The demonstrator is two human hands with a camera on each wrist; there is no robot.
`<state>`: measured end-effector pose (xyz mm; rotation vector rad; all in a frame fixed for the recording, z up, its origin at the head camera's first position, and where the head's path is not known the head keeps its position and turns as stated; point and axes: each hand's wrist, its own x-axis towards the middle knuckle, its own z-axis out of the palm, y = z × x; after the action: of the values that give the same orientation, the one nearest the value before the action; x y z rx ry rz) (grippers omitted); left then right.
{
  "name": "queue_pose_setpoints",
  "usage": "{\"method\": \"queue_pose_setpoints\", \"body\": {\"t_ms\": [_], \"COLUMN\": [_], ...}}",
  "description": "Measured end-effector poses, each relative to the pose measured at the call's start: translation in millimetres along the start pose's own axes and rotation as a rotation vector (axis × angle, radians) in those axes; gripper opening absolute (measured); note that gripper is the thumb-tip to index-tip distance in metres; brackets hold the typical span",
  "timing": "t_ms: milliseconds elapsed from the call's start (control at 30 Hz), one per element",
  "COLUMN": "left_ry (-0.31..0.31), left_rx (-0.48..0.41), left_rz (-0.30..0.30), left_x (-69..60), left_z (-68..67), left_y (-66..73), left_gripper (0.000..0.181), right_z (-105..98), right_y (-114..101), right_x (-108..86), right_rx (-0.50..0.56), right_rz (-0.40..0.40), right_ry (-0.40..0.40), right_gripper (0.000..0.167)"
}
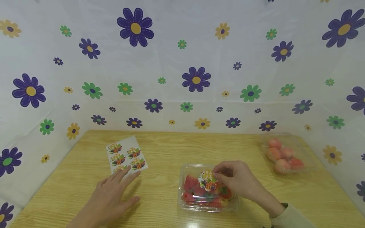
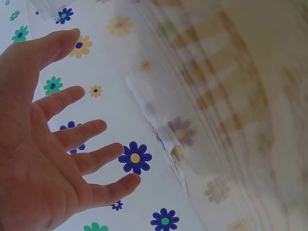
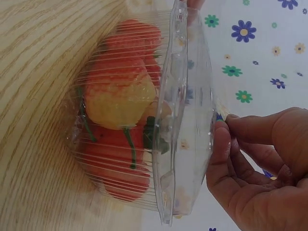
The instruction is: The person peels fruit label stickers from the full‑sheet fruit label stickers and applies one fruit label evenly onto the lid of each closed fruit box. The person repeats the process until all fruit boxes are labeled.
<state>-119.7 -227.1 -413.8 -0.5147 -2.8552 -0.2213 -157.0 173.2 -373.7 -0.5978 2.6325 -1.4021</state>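
Note:
A clear plastic clamshell box (image 1: 209, 209) stands closed on the table, with red strawberries (image 1: 190, 182) inside. Above its lid, my right hand (image 1: 240, 179) pinches the right edge of a colourful fruit sticker (image 1: 207, 182) between thumb and index finger. The right wrist view shows the fingertips close against the lid; most of the sticker is hidden there. My left hand (image 1: 109, 196) hovers over the table with fingers spread, holding nothing. Just beyond its fingertips lies a white sheet of fruit stickers (image 1: 128, 156), partly covered by the fingers. The left wrist view shows this palm bare.
A second clear box (image 1: 303, 147) with several peach-like fruits (image 1: 286, 153) stands at the back right of the wooden table (image 1: 176, 147). A white flower-print sheet (image 1: 159, 60) encloses the back and both sides.

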Motion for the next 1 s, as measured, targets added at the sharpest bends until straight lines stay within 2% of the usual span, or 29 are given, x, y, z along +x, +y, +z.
{"method": "queue_pose_setpoints", "body": {"t_ms": [133, 367, 533, 1000], "left_ry": [-0.002, -0.003, -0.006, -0.001], "left_rx": [-0.005, -0.003, -0.008, -0.014], "left_rz": [-0.002, -0.002, 0.000, -0.007], "left_x": [-0.5, -0.3, -0.7, -1.9], "left_z": [-0.2, -1.0, -1.0, -0.6], "left_y": [-0.2, 0.1, -0.2, -1.7], "left_gripper": [0.071, 0.071, 0.070, 0.071], "right_z": [-0.9, -1.2, -0.5, 0.7], "right_y": [0.9, 2.3, 2.1, 2.0], "right_x": [0.4, 1.3, 1.8, 2.3], "right_rx": [-0.022, 0.004, -0.032, -0.061], "right_rz": [-0.016, -0.031, -0.038, -0.032], "right_ry": [0.008, -0.009, 0.002, 0.006], "right_gripper": [0.007, 0.007, 0.006, 0.004]}}
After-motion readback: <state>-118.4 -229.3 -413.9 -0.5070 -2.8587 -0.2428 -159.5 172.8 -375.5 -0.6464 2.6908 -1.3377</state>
